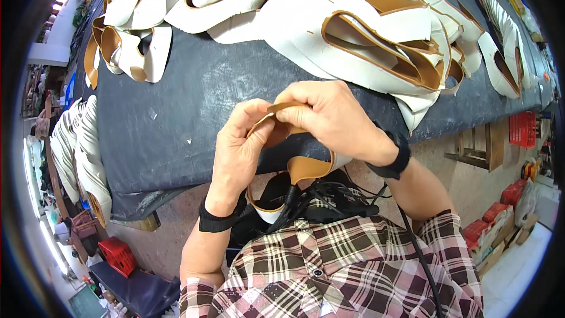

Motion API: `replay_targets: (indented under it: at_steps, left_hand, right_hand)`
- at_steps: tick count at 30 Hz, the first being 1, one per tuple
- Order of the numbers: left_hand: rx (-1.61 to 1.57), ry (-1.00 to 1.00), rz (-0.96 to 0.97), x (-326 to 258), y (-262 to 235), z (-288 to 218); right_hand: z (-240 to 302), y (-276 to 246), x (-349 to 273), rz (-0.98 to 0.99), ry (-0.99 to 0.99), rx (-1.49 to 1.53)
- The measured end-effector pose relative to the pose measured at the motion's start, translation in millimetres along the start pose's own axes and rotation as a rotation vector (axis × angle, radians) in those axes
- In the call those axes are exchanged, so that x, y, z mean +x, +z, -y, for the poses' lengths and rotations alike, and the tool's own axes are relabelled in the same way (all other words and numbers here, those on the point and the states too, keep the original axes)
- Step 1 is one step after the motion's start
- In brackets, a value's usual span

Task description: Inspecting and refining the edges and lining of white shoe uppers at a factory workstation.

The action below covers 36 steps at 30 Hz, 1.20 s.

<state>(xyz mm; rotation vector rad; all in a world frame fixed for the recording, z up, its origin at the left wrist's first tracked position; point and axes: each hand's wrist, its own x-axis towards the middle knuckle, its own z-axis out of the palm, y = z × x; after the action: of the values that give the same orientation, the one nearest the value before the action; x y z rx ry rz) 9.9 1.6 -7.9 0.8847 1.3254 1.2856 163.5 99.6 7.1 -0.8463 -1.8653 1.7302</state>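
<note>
A shoe upper, tan on one face and white on the other, hangs between my hands at the near edge of a dark covered table. My left hand is closed, its thumb and fingers pinching the tan edge. From the right, my right hand grips the same edge just beside it, thumb and forefinger pressed on a folded tan strip. The fingertips almost meet. A loop of the upper dangles below them, in front of my checked shirt, and part of it is hidden by the hands and black cables.
Many white-and-tan uppers lie heaped along the far side of the dark table. A fanned stack of uppers hangs at its left end, and another row lies far right. Red baskets and a wooden stool stand on the right.
</note>
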Motion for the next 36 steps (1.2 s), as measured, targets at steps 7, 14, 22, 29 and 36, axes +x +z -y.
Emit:
replay_targets:
  at_steps: [7,14,22,29,36]
  left_hand:
    - [-0.285,-0.2,-0.033,-0.2,-7.2,6.0]
    - [-0.43,-0.324,-0.11,-0.2,-13.6,7.5]
    - [-0.128,-0.145,-0.175,-2.3,-12.1,19.0]
    - [0.13,-0.096,-0.163,-8.2,-10.4,16.1]
    - [0.143,-0.117,-0.145,-7.3,-11.4,11.2]
  right_hand:
    - [-30.1,8.7,1.3,-0.007,0.104,0.238]
    - [-32.0,21.8,0.7,-0.075,0.037,0.122]
    - [-41.4,24.8,5.2,-0.021,-0.44,-0.289]
    - [-35.1,22.6,10.0,0.012,-0.403,-0.333]
    - [-34.3,21.9,11.3,-0.034,-0.405,-0.373]
